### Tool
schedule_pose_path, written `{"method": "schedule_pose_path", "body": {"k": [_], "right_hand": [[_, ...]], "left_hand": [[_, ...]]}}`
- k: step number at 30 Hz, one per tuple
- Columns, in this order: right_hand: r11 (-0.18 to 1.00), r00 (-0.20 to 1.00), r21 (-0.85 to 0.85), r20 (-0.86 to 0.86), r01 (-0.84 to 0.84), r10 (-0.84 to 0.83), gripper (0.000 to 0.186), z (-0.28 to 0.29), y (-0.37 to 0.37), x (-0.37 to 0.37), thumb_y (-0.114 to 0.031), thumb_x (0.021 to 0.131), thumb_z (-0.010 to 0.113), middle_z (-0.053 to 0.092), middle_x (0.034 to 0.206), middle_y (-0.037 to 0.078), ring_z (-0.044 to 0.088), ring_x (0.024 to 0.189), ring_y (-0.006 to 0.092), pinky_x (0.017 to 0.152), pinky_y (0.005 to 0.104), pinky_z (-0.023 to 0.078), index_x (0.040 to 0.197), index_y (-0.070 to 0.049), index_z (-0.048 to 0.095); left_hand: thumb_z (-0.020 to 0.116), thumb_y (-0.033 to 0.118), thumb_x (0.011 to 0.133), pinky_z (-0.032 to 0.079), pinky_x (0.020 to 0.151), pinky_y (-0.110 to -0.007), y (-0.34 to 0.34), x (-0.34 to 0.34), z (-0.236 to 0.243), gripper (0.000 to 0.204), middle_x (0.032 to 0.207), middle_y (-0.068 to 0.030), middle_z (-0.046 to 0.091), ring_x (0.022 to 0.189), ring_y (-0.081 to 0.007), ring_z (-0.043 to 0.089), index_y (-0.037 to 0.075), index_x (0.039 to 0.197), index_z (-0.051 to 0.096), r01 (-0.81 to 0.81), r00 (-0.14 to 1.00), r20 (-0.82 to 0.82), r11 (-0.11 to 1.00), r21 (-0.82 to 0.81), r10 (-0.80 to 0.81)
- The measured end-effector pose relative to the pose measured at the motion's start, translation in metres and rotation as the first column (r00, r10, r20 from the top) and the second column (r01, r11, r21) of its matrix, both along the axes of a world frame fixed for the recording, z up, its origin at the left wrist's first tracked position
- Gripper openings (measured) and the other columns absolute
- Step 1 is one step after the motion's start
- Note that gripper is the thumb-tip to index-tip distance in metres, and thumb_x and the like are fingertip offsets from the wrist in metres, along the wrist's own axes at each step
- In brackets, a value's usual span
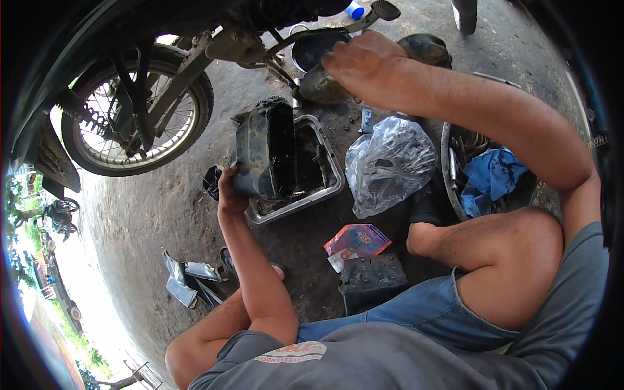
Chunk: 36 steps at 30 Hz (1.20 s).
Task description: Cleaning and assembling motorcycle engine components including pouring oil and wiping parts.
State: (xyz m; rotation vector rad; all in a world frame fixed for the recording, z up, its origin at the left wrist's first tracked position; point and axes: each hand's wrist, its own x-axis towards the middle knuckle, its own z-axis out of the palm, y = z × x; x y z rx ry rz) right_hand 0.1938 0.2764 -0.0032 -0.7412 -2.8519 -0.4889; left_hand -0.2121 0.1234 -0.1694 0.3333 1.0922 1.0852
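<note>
My left hand [232, 192] is closed on the near left edge of a grimy black box-shaped part [260, 153]. The part is tilted, its hollow side facing right, over a shallow rectangular metal tray [335, 175]. Farther off, my right hand [367, 65] reaches out with its fingers curled down, beside the motorcycle's pedal lever. A dark, dirty, rounded long thing [322, 88] lies under that hand and shows again beyond the wrist. What the right fingers hold, if anything, is hidden. A round dark pan [312, 51] sits just past them.
A motorcycle wheel [136, 110] stands at the far left. Right of the tray are a clear plastic bag [390, 166] and a round basin [447, 162] with a blue cloth [494, 175]. A colourful packet [357, 240] and black box [372, 279] lie before me; torn packaging [188, 279] lies left.
</note>
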Motion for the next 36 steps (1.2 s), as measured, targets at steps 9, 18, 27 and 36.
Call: {"method": "schedule_pose_path", "body": {"k": [9, 18, 27, 36], "right_hand": [[0.669, 0.875, -0.58, 0.19, 0.465, -0.445, 0.065, 0.001, -0.007, 0.059, -0.045, 0.075, 0.088, 0.073, 0.103, 0.017, 0.071, 0.103, 0.0376, 0.087, 0.0485, 0.055, 0.117, -0.002, 0.064], [0.456, 0.616, -0.714, -0.044, 0.531, -0.786, 0.083, 0.008, -0.003, 0.166, -0.054, 0.076, 0.085, 0.07, 0.12, 0.026, 0.067, 0.115, 0.0364, 0.102, 0.0433, 0.049, 0.129, 0.005, 0.06], [0.48, 0.416, -0.611, -0.256, 0.63, -0.872, 0.089, -0.024, 0.067, 0.251, -0.046, 0.074, 0.09, 0.067, 0.13, 0.019, 0.065, 0.122, 0.0314, 0.106, 0.0427, 0.049, 0.137, 0.001, 0.048], [0.568, 0.24, -0.815, -0.533, 0.113, -0.812, 0.09, -0.178, 0.138, 0.283, -0.036, 0.066, 0.097, 0.067, 0.132, 0.012, 0.064, 0.123, 0.0228, 0.105, 0.0346, 0.05, 0.135, -0.001, 0.053]], "left_hand": [[0.063, 0.028, 0.092, 0.058, 0.088, -0.038, 0.02, 0.006, 0.057, 0.052, 0.112, -0.0108, 0.07, 0.1, -0.0226, 0.07, 0.008, 0.139, 0.054, -0.012, 0.981, -0.191, 0.998, 0.066, 0.024], [0.082, 0.022, 0.077, 0.059, 0.076, -0.035, 0.02, 0.041, 0.132, 0.08, 0.106, -0.0181, 0.069, 0.088, -0.0237, 0.072, 0.001, 0.146, 0.048, 0.061, 0.789, -0.614, 0.992, 0.115, 0.023], [0.087, 0.03, 0.068, 0.057, 0.085, -0.035, 0.012, 0.067, 0.125, 0.083, 0.111, -0.0176, 0.072, 0.094, -0.0241, 0.072, -0.003, 0.138, 0.058, 0.087, 0.628, -0.778, 0.996, 0.029, -0.032], [0.088, 0.036, 0.063, 0.057, 0.086, -0.036, 0.014, 0.078, 0.132, 0.088, 0.112, -0.0192, 0.073, 0.096, -0.0244, 0.073, 0.001, 0.138, 0.061, 0.129, 0.436, -0.891, 0.989, -0.077, -0.126]]}}
